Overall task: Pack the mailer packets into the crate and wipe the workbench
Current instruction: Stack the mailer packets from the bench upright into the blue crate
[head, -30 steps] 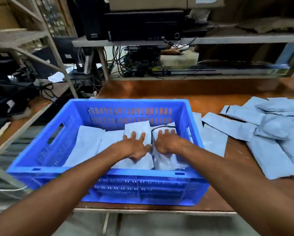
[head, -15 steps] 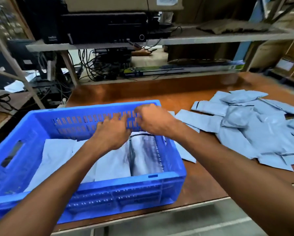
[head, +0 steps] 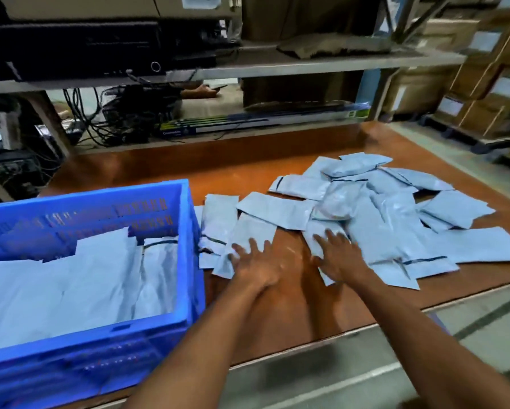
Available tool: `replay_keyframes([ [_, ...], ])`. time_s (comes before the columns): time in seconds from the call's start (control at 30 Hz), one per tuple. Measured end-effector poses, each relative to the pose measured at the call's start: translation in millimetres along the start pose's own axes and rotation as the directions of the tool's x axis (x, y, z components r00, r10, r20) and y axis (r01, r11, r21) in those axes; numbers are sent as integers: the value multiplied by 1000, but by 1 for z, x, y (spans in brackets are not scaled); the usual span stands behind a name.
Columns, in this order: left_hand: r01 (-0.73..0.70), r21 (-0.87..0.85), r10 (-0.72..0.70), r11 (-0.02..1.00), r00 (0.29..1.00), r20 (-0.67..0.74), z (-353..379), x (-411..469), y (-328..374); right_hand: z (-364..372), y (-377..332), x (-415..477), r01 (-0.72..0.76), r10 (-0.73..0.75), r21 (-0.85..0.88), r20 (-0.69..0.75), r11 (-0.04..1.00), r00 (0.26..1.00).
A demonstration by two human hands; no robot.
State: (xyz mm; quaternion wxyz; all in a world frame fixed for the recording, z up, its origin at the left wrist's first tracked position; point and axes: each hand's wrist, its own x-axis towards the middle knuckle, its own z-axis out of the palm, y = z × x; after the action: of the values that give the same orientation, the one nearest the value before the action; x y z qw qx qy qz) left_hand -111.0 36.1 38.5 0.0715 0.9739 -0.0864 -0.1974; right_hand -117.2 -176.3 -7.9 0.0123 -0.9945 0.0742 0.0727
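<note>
Both hands lie flat on the workbench [head: 295, 305], fingers straight and spread. The left hand [head: 255, 265] has its fingers [head: 252, 245] on a pale blue packet [head: 252, 228], one of a few overlapping just past its fingertips. The right hand [head: 341, 256] presses its fingers [head: 330, 236] on the near edge of the big heap of mailer packets [head: 389, 228], which spreads beyond and to the right of those fingertips. Bare brown wood shows between the two thumbs. Left of the left fingers, just beside the nearest packets, stands the blue crate [head: 85, 343] with packed packets [head: 100, 276] inside. Far beyond the fingertips, a shelf [head: 307, 66] carries dark equipment and tangled cables [head: 124, 113].
</note>
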Motion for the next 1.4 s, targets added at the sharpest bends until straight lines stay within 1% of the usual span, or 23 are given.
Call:
replay_keyframes([
  [0.03, 21, 10, -21, 1000, 1000, 15, 13, 7, -5, 13, 4, -4, 8, -8, -27, 11, 1000, 1000],
  [0.07, 28, 15, -28, 1000, 999, 30, 25, 11, -11, 24, 7, -7, 19, -19, -11, 16, 1000, 1000],
  [0.13, 6, 16, -7, 1000, 1000, 27, 42, 12, -24, 30, 2, -15, 42, -43, 77, 13, 996, 999],
  [0.23, -25, 40, 28, 999, 997, -72, 55, -4, -33, 16, -15, -40, 60, -60, 129, -6, 990, 998],
  [0.33, -38, 54, 48, 998, 981, -189, 65, -40, -36, 10, -30, -77, 151, -142, 141, -73, 978, 987],
  [0.4, 0, 60, 17, 998, 957, -288, 68, -54, -36, 9, -35, -85, 167, -144, 171, -142, 971, 979],
  [0.47, 42, 27, -30, 999, 938, -346, 65, -46, -32, 12, -39, -75, 126, -101, 203, -128, 971, 987],
  [0.53, 53, -15, -55, 998, 948, -313, 67, -27, -27, 24, -41, -62, 118, -103, 192, -87, 974, 991],
  [0.6, 24, -19, -28, 1000, 964, -263, 77, -16, -26, 38, -43, -58, 120, -109, 166, -73, 979, 991],
  [0.67, 4, -32, -12, 999, 967, -255, 91, -17, -27, 46, -42, -66, 129, -114, 155, -101, 979, 988],
  [0.77, -9, -79, -13, 997, 963, -269, 99, -27, -28, 45, -37, -84, 97, -87, 132, -82, 986, 993],
  [0.87, -24, -19, 18, 1000, 962, -273, 99, -36, -28, 40, -37, -94, 59, -52, 118, -66, 991, 996],
  [0.93, -19, 50, 31, 999, 972, -233, 92, -49, -28, 37, -38, -96, 41, -38, 115, -23, 993, 999],
  [1.0, -15, 4, 15, 1000, 984, -177, 83, -62, -25, 29, -42, -98, 18, -14, 192, -22, 981, 1000],
  [1.03, -10, -54, 1, 999, 985, -175, 78, -69, -23, 23, -44, -100, 4, 13, 264, -62, 965, 998],
  [1.07, -14, -115, -10, 993, 977, -211, 70, -77, -22, 15, -47, -102, 0, 42, 337, -118, 942, 992],
  [1.1, -49, -164, -3, 985, 952, -305, 61, -87, -21, 3, -51, -104, 10, 67, 395, -179, 919, 982],
  [1.17, -207, -201, 102, 958, 894, -435, 25, -117, -25, -26, -61, -109, 65, 90, 476, -295, 877, 951],
  [1.2, -292, -131, 193, 948, 848, -493, 6, -131, -29, -45, -69, -113, 106, 95, 514, -349, 851, 932],
  [1.23, -352, -105, 247, 930, 812, -529, -11, -143, -36, -67, -80, -118, 148, 100, 543, -400, 826, 911],
  [1.3, -433, -290, 226, 853, 809, -542, -58, -174, -56, -108, -107, -128, 241, 90, 564, -495, 790, 864],
  [1.37, -531, -362, 183, 766, 720, -669, -104, -199, -84, -144, -142, -138, 343, 60, 564, -576, 751, 815],
  [1.4, -576, -340, 162, 743, 648, -744, -128, -213, -102, -158, -162, -142, 404, 33, 564, -610, 721, 792],
])
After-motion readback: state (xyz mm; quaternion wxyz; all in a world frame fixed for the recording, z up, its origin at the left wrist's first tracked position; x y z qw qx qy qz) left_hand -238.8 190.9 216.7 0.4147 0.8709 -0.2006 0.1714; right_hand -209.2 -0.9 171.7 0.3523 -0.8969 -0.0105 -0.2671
